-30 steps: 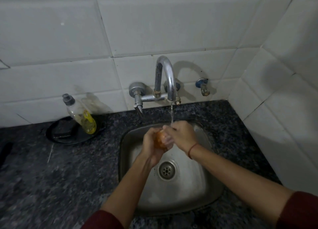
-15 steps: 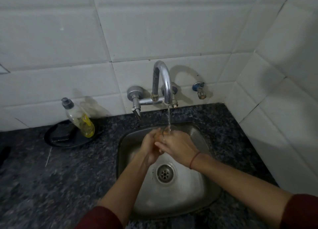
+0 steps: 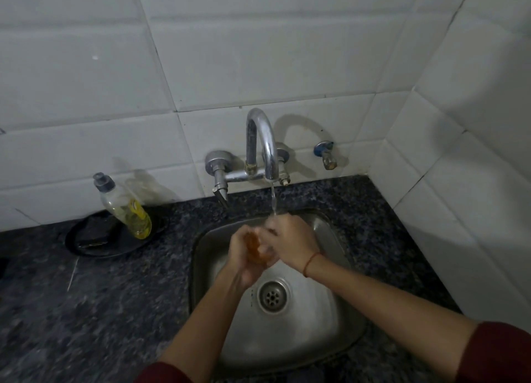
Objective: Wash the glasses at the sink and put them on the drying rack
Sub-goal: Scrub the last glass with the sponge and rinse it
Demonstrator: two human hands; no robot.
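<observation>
Since half a second ago the amber glass (image 3: 255, 246) shows again between my hands; before, they hid it. Left hand (image 3: 244, 256) fingers curl around it; right hand (image 3: 290, 243) fingers close over its top, under the tap (image 3: 263, 144) stream, above the sink (image 3: 324, 339). Dark speckled desk (image 3: 86, 310); soap bottle (image 3: 126, 207) on a black tray (image 3: 86, 239); white tiled wall (image 3: 258, 52), corner at right.

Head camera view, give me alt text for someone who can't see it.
Two hands, left hand and right hand, rub an amber glass under the running faucet over a steel sink; a dish soap bottle stands left.
</observation>
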